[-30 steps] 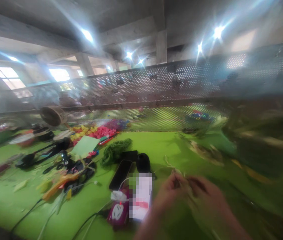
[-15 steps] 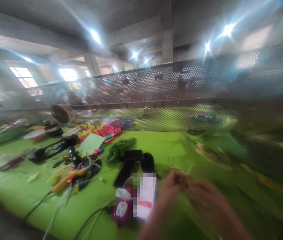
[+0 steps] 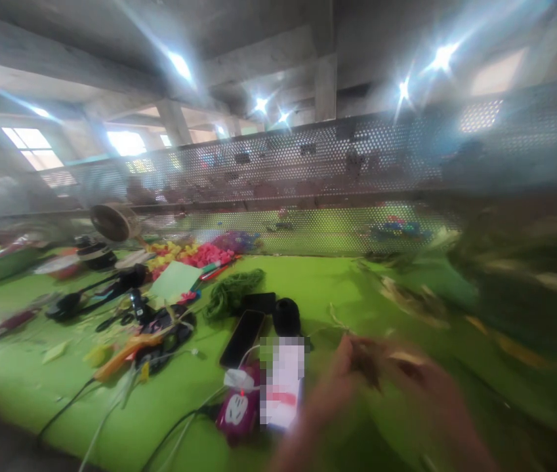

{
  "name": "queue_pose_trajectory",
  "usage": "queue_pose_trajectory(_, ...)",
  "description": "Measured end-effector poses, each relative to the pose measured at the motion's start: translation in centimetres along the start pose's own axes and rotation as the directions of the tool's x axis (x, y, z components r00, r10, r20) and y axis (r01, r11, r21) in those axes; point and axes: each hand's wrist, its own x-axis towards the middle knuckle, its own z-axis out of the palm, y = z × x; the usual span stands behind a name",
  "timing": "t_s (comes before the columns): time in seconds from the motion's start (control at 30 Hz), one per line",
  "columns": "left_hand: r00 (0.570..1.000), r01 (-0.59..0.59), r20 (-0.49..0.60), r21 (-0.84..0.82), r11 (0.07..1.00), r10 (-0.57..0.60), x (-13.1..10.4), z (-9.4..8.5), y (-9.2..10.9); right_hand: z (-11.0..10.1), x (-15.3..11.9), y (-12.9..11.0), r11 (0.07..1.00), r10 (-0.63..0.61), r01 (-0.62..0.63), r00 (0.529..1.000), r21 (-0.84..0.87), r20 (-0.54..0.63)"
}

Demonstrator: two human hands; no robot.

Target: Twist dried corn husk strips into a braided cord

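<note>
My left hand (image 3: pixel 340 367) and my right hand (image 3: pixel 413 373) are close together over the green table (image 3: pixel 308 272) at the lower right, both blurred. Their fingers are bent inward around something thin and pale that I cannot make out. A pale strand (image 3: pixel 338 318) shows just above my left fingers. Left of my left hand lies a phone with a lit screen (image 3: pixel 285 380), partly pixelated. Beside that are a magenta power socket (image 3: pixel 236 410) with a white plug and a dark phone (image 3: pixel 243 339). A black round object (image 3: pixel 287 317) stands behind the lit phone.
Green yarn (image 3: pixel 233 292), a pale green sheet (image 3: pixel 174 282), pink and yellow pieces (image 3: pixel 212 254) and an orange-handled tool (image 3: pixel 128 354) with cords lie to the left. Dry husks (image 3: pixel 413 301) are at the right. A perforated metal screen (image 3: pixel 308 170) runs along the back.
My hands have moved slightly apart, and a pale piece now shows at my right fingers. The view has shifted a little, so the table items appear slightly further left.
</note>
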Motion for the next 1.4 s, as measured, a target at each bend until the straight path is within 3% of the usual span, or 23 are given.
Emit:
queue_pose_trajectory(0.27, 0.99, 0.076, 0.119, -0.009, 0.997, -0.074, -0.2, -0.4, -0.5, 0.6, 0.1, 1.6, 0.996, 0.091, -0.093, 0.991, 0.019, 0.096)
queue_pose_trajectory(0.4, 0.996, 0.05, 0.07, -0.009, 0.999, -0.049, -0.4, -0.5, -1.0, 0.7, 0.0, 1.4, 0.992, 0.125, -0.127, 0.987, 0.015, 0.105)
queue_pose_trajectory(0.67, 0.998, 0.043, 0.047, 0.032, 0.999, -0.044, -0.5, 0.0, -0.2, 0.7, -0.2, 0.5, 0.988, 0.138, -0.144, 0.984, 0.047, 0.109)
queue_pose_trajectory(0.77, 0.999, 0.031, 0.015, 0.045, 0.998, -0.032, -0.6, 0.1, -0.6, 0.9, -0.4, 0.3, 0.991, 0.1, -0.109, 0.989, 0.084, 0.109)
queue_pose_trajectory(0.87, 1.0, 0.024, -0.005, 0.082, 0.996, -0.024, -0.7, 0.4, -0.9, 1.1, -0.5, 0.6, 0.992, 0.076, -0.086, 0.991, 0.09, 0.108)
queue_pose_trajectory(1.1, 0.999, 0.035, -0.017, 0.088, 0.995, -0.034, -0.5, 0.6, -0.4, 1.2, 0.0, 1.6, 0.98, 0.156, -0.17, 0.979, 0.103, 0.128)
queue_pose_trajectory(1.23, 0.999, 0.012, -0.049, -0.001, 1.0, -0.012, -0.1, 0.5, -0.1, 1.1, 0.4, 1.8, 0.959, 0.171, -0.215, 0.959, 0.184, 0.228)
queue_pose_trajectory(1.4, 0.979, 0.041, -0.198, 0.002, 0.999, -0.039, -0.3, 0.9, 1.5, 0.6, 1.0, 2.1, 0.967, 0.14, -0.196, 0.943, 0.163, 0.301)
